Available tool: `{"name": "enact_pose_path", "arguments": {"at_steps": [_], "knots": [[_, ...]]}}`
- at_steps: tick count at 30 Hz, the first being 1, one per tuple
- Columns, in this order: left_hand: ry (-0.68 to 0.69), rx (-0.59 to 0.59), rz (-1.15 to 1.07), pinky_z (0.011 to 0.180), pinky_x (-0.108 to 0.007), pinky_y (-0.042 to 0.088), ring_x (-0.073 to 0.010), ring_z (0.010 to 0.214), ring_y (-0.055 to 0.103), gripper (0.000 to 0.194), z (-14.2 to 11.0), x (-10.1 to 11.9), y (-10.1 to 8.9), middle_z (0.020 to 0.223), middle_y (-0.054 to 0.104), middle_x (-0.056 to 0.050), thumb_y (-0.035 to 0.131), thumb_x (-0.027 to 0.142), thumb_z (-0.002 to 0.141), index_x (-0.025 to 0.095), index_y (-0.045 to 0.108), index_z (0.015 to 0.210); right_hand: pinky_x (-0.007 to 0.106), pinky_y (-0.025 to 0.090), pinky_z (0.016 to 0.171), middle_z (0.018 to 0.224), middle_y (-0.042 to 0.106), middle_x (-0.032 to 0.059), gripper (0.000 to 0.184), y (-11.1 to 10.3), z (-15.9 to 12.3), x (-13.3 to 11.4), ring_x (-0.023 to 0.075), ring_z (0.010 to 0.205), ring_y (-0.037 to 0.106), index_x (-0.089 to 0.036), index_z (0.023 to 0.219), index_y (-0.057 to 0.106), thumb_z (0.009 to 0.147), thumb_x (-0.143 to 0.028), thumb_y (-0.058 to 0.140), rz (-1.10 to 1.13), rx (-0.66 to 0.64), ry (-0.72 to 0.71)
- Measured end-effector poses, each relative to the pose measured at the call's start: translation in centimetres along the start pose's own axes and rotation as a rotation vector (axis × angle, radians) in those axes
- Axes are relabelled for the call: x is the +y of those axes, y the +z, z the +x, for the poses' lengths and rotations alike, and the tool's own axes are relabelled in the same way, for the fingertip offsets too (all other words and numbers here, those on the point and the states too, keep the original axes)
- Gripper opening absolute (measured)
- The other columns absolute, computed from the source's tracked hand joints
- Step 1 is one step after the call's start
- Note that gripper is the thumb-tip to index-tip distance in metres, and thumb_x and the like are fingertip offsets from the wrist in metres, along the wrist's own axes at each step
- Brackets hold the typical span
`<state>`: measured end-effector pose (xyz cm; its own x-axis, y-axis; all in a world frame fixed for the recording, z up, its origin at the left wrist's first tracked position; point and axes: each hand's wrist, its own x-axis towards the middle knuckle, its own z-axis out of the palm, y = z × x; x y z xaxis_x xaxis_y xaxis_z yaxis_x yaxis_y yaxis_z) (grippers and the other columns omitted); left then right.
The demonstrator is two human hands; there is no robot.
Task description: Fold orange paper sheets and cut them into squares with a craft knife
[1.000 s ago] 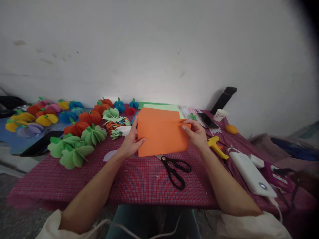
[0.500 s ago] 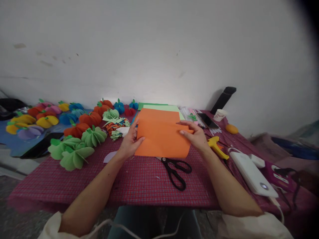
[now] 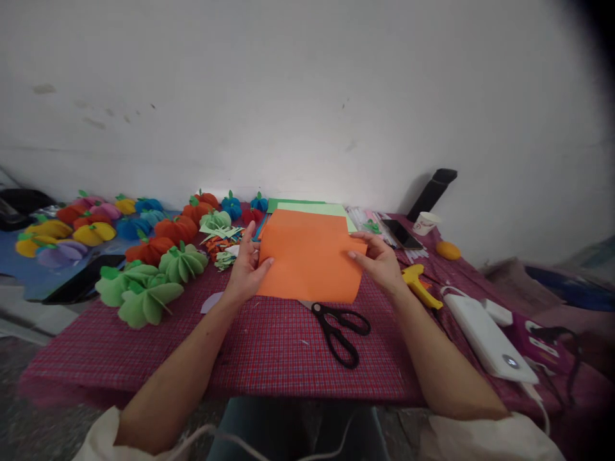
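Held between both hands is an orange sheet of paper (image 3: 307, 266), bent slightly and raised over the table. My left hand (image 3: 248, 269) grips its left edge, thumb in front and fingers mostly behind. At the right edge, my right hand (image 3: 379, 262) pinches the paper between thumb and fingers. More orange paper shows just beyond it, over light green sheets (image 3: 336, 210) and a dark green sheet (image 3: 293, 202) by the wall. Black-handled scissors (image 3: 342, 333) lie below the orange sheet, their blades partly hidden under it.
Several paper pumpkins (image 3: 175, 228) in many colours cover the left side. Paper scraps (image 3: 223, 246) lie left of the sheets. On the right are a yellow glue gun (image 3: 421, 287), a white power bank (image 3: 490, 336), a phone (image 3: 401, 234), a paper cup (image 3: 425, 223) and an orange fruit (image 3: 448, 250).
The orange sheet has tilted and shifted slightly left and toward me. My left hand has moved a little left with its fingers spreading more; my right hand keeps its pinch.
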<state>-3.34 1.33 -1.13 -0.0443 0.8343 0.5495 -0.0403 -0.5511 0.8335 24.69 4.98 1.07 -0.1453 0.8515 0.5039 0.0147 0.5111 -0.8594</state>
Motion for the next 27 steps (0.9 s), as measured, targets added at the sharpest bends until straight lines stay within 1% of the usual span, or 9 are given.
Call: {"name": "enact_pose_path", "arguments": {"at_steps": [3, 5, 9, 13, 16, 19, 21, 23, 27], "knots": [[-0.016, 0.029, -0.004, 0.07, -0.024, 0.051, -0.0093, 0.078, 0.058, 0.082, -0.03, -0.17, -0.18, 0.103, 0.054, -0.003, 0.06, 0.016, 0.077, 0.035, 0.012, 0.14, 0.035, 0.047, 0.085, 0.105, 0.062, 0.0017, 0.032, -0.11, -0.04, 0.16, 0.0202, 0.102, 0.056, -0.028, 0.095, 0.062, 0.065, -0.034, 0.074, 0.024, -0.01, 0.026], [-0.017, 0.053, 0.0, 0.07, -0.024, 0.051, -0.0093, 0.078, 0.058, 0.081, -0.04, -0.24, -0.25, 0.103, 0.054, -0.003, 0.059, 0.015, 0.077, 0.036, 0.013, 0.14, 0.035, 0.047, 0.086, 0.104, 0.062, 0.0019, 0.028, -0.11, -0.07, 0.15, 0.0196, 0.101, 0.056, -0.027, 0.09, 0.064, 0.065, -0.032, 0.074, 0.038, -0.045, 0.039], [-0.024, 0.055, -0.027, 0.073, -0.026, 0.051, -0.0105, 0.082, 0.058, 0.08, -0.06, -0.26, -0.2, 0.105, 0.053, -0.003, 0.058, 0.014, 0.077, 0.036, 0.013, 0.139, 0.035, 0.048, 0.084, 0.109, 0.062, 0.0014, 0.04, 0.05, -0.12, 0.04, 0.0184, 0.099, 0.058, -0.029, 0.102, 0.059, 0.065, -0.03, 0.074, 0.137, -0.113, 0.093], [-0.025, 0.041, -0.028, 0.073, -0.025, 0.051, -0.0105, 0.083, 0.059, 0.081, -0.08, -0.25, -0.1, 0.106, 0.053, -0.003, 0.057, 0.014, 0.078, 0.036, 0.011, 0.14, 0.033, 0.05, 0.081, 0.101, 0.064, 0.0013, 0.038, 0.16, -0.15, -0.13, 0.0176, 0.093, 0.06, -0.027, 0.099, 0.059, 0.064, -0.031, 0.075, 0.146, -0.109, 0.127], [-0.016, 0.031, -0.01, 0.074, -0.025, 0.051, -0.0111, 0.085, 0.059, 0.08, -0.11, -0.16, -0.02, 0.106, 0.053, -0.004, 0.056, 0.014, 0.078, 0.036, 0.01, 0.14, 0.034, 0.051, 0.079, 0.099, 0.065, 0.0011, 0.048, 0.19, -0.19, -0.37, 0.0175, 0.089, 0.062, -0.028, 0.107, 0.055, 0.063, -0.033, 0.075, 0.168, -0.104, 0.161], [-0.01, 0.011, -0.002, 0.075, -0.026, 0.051, -0.0126, 0.088, 0.059, 0.079, -0.11, -0.03, 0.07, 0.105, 0.054, -0.005, 0.056, 0.015, 0.079, 0.034, 0.01, 0.14, 0.034, 0.052, 0.078, 0.097, 0.065, 0.0007, 0.05, 0.19, -0.23, -0.51, 0.0174, 0.086, 0.062, -0.028, 0.109, 0.053, 0.064, -0.034, 0.074, 0.164, -0.109, 0.178], [-0.005, 0.007, 0.0, 0.077, -0.027, 0.051, -0.0139, 0.091, 0.059, 0.079, -0.08, 0.01, 0.11, 0.106, 0.054, -0.005, 0.056, 0.016, 0.079, 0.033, 0.009, 0.14, 0.034, 0.052, 0.075, 0.094, 0.066, 0.0004, 0.048, 0.16, -0.22, -0.41, 0.0171, 0.083, 0.063, -0.028, 0.107, 0.053, 0.064, -0.034, 0.074, 0.145, -0.098, 0.185], [0.001, 0.009, -0.001, 0.077, -0.028, 0.051, -0.0147, 0.093, 0.059, 0.079, -0.04, 0.0, 0.12, 0.106, 0.055, -0.006, 0.057, 0.017, 0.079, 0.033, 0.009, 0.14, 0.033, 0.053, 0.072, 0.09, 0.066, -0.0001, 0.045, 0.14, -0.19, -0.18, 0.0163, 0.079, 0.062, -0.027, 0.101, 0.055, 0.062, -0.035, 0.075, 0.133, -0.063, 0.183], [-0.006, 0.027, 0.009, 0.075, -0.026, 0.051, -0.0136, 0.088, 0.06, 0.079, -0.07, -0.21, 0.17, 0.104, 0.055, -0.005, 0.058, 0.018, 0.078, 0.031, 0.011, 0.14, 0.03, 0.052, 0.069, 0.089, 0.066, -0.0017, 0.035, 0.08, -0.12, 0.23, 0.015, 0.076, 0.062, -0.026, 0.087, 0.059, 0.058, -0.034, 0.077, 0.113, 0.0, 0.171]]}}
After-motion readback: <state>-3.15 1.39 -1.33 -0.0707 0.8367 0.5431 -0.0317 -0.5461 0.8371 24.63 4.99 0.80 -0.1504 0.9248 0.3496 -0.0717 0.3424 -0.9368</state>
